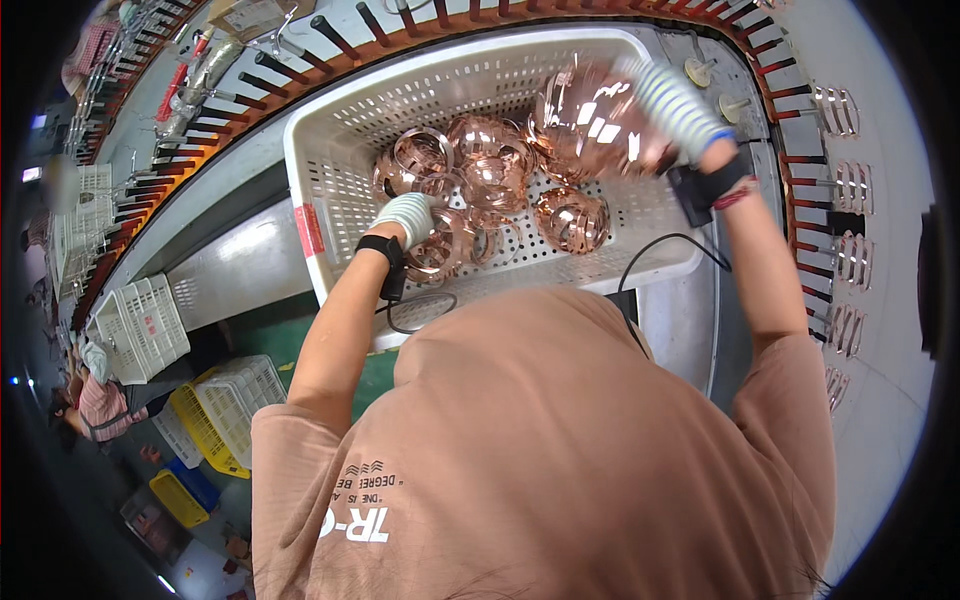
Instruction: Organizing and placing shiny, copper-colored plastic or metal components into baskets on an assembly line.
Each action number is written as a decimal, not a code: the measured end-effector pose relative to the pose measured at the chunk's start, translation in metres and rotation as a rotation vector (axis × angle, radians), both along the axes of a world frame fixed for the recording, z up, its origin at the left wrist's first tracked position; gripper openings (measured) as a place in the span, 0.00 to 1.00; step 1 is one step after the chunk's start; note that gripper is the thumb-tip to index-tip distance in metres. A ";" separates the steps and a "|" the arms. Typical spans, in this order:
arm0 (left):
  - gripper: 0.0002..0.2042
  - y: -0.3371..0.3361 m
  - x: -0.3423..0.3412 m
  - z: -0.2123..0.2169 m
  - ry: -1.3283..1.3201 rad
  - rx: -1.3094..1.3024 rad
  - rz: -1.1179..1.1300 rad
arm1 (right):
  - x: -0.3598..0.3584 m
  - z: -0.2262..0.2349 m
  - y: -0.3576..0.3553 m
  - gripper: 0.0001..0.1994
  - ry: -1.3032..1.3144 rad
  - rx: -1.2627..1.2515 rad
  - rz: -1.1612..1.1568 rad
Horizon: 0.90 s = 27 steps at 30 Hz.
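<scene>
A large white perforated plastic crate (pixel 305 150) lies in front of me with several shiny copper-coloured curved metal pieces in it. My left hand (pixel 408 216), in a striped glove, is at the left group, its fingers closed at the edge of a copper-coloured ring (pixel 432 262). At the far right of the crate, my right hand (pixel 672 105), also gloved, is smeared by motion. It is against a large copper-coloured bundle (pixel 580 120), which is blurred too; its fingers cannot be made out. A rounded copper-coloured piece (pixel 572 220) sits apart near the crate's middle.
A curved rack (pixel 345 52) with rows of dark-handled utensils runs behind and right of the crate. Black cables (pixel 640 255) hang from my wrist devices. White crates (pixel 140 330) and a yellow crate (pixel 205 420) stand at left, near a person in pink (pixel 103 405).
</scene>
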<state>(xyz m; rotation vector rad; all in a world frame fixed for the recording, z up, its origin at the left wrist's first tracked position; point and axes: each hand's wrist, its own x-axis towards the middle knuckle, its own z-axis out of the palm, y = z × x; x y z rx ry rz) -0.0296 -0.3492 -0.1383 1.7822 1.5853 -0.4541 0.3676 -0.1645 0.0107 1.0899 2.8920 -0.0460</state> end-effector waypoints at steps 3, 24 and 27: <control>0.21 -0.005 0.025 -0.008 -0.072 -0.036 -0.177 | -0.039 -0.045 -0.050 0.17 -0.238 -0.381 -0.352; 0.17 -0.036 0.060 -0.028 -0.027 0.284 -0.324 | -0.045 -0.004 -0.139 0.20 -0.225 -0.277 -0.282; 0.17 -0.048 0.062 0.007 -0.048 0.317 -0.388 | -0.044 -0.007 -0.183 0.19 -0.426 -0.443 -0.307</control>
